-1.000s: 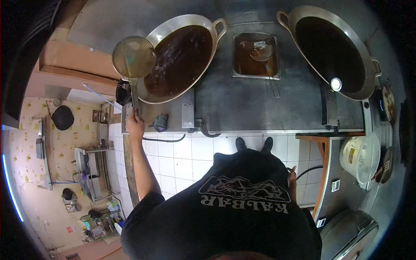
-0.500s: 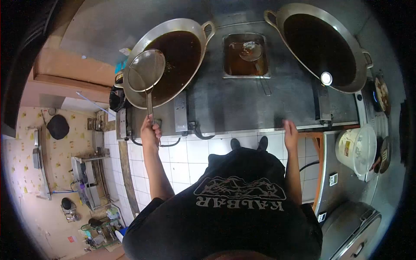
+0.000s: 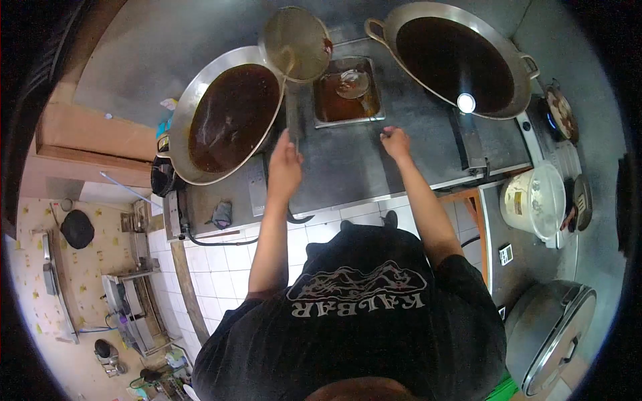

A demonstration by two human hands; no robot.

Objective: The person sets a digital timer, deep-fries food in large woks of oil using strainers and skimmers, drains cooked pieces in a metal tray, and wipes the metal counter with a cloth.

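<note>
My left hand grips the handle of a large round mesh strainer, which hangs over the gap between the left wok and the metal tray, with a reddish smear on its right rim. My right hand is closed at the near edge of the tray, on the handle of a small skimmer. That skimmer's round head lies in the tray, among reddish-brown liquid. At left, the wide two-handled wok holds dark brown oil with faint streaks on its surface.
A second wok of dark liquid stands at right, with a round white-faced thermometer at its rim. A white tub, a burner with a pan and a large lidded pot are on the right. A dark cloth lies near the front edge.
The large strainer has moved from over the left wok rightward, beside the tray. My right hand has gone from the counter's front edge forward to the skimmer handle. The view has shifted.
</note>
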